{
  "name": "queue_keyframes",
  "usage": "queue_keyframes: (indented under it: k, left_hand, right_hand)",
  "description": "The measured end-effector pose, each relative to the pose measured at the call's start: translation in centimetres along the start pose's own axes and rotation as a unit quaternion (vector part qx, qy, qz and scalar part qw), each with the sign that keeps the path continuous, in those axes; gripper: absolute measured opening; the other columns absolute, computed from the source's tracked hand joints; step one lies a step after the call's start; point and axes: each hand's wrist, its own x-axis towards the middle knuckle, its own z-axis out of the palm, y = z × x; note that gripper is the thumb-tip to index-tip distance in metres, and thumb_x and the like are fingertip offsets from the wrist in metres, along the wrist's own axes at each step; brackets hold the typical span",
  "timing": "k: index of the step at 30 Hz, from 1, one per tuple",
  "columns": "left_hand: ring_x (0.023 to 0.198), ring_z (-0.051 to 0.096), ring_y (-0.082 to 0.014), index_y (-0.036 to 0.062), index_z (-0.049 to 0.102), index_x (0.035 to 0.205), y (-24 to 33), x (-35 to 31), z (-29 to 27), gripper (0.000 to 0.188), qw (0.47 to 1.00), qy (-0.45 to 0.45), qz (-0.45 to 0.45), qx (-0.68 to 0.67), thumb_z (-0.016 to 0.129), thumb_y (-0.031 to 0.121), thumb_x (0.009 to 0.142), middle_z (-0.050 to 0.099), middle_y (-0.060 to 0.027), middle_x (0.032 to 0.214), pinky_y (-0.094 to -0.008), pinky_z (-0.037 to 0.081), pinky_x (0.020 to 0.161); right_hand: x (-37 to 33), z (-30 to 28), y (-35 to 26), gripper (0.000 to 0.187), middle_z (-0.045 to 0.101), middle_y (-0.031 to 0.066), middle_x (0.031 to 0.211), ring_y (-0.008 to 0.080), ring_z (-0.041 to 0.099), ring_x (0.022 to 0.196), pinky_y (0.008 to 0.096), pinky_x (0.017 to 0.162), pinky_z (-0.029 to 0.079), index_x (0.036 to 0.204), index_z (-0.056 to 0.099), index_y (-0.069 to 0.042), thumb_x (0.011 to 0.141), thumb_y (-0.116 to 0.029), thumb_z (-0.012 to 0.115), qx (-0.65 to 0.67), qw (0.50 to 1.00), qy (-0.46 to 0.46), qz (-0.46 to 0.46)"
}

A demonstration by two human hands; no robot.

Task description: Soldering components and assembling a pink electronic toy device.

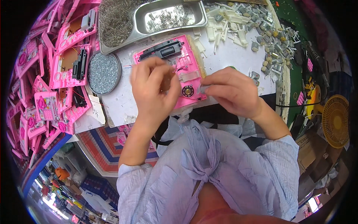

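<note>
A pink plastic toy housing (192, 61) lies in front of me on a padded, wrapped block. It holds a black mechanism (162, 51), a round speaker (187, 90) and thin wires (182, 68). Over its left side hovers my left hand (152, 84), slightly blurred, with fingers curved and thumb apart from the index finger; I see nothing held in it. At the housing's lower right edge, my right hand (235, 91) pinches a small grey part (203, 89) between thumb and fingers. The fingers cover much of that part, so its kind is unclear.
Pink housings (41, 100) pile up at left. A round dish of screws (104, 72) and a metal tray of springs (167, 16) stand beyond my left hand. White plastic pieces (227, 26) and small motors (272, 44) lie far right. A fan (335, 121) stands at right.
</note>
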Motion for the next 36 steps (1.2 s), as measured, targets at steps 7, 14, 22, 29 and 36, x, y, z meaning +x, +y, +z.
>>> queue_keyframes:
  k: [7,14,22,29,36]
  left_hand:
    - [0.103,0.051,-0.0264,0.0134,0.075,0.088,0.3,1.7,2.3,0.019,0.984,0.003,0.053,0.172,0.082,0.022,0.073,0.057,-0.0019,0.101,-0.0469,0.031,0.09]
    - [0.095,0.053,-0.0219,0.0171,0.076,0.088,0.3,-1.7,0.5,0.015,0.986,-0.013,0.103,0.133,0.08,0.019,0.074,0.058,0.0023,0.092,-0.0446,0.03,0.088]
    - [0.096,0.055,-0.0206,0.0178,0.075,0.09,0.1,-3.9,0.3,0.017,0.992,-0.034,0.046,0.113,0.081,0.016,0.074,0.062,0.0019,0.097,-0.0417,0.031,0.088]
    - [0.104,0.058,-0.0224,0.0137,0.07,0.104,-2.7,-1.4,-1.8,0.028,0.991,0.077,0.026,0.11,0.079,0.019,0.078,0.063,-0.0022,0.11,-0.045,0.031,0.098]
    - [0.09,0.059,-0.0211,0.0133,0.067,0.089,-4.1,-3.3,-1.5,0.014,0.986,0.037,0.016,0.163,0.078,0.017,0.081,0.062,-0.0011,0.089,-0.0436,0.031,0.091]
  right_hand:
    - [0.0,-1.0,0.6,0.036,0.074,0.0177,0.109,0.0306,0.072,0.087,0.0357,0.075,0.057,0.109,0.069,-0.004,0.077,0.009,0.077,-0.013,0.997,0.06,0.047]
    - [1.7,1.1,2.7,0.033,0.073,0.0113,0.12,0.035,0.067,0.112,0.0398,0.091,0.054,0.113,0.07,-0.004,0.081,-0.001,0.077,-0.038,0.99,0.016,0.132]
    - [3.1,3.5,5.0,0.027,0.055,0.0087,0.148,0.0359,0.037,0.139,0.048,0.116,0.029,0.105,0.075,-0.012,0.079,-0.018,0.081,-0.111,0.985,-0.016,0.128]
    - [3.7,3.0,4.5,0.025,0.053,0.0077,0.149,0.0362,0.037,0.138,0.0475,0.116,0.029,0.102,0.076,-0.013,0.078,-0.018,0.082,-0.138,0.978,-0.058,0.143]
    - [5.3,2.2,3.0,0.027,0.057,0.0073,0.144,0.0376,0.043,0.133,0.0477,0.111,0.037,0.1,0.076,-0.014,0.074,-0.012,0.082,-0.206,0.972,-0.062,0.09]
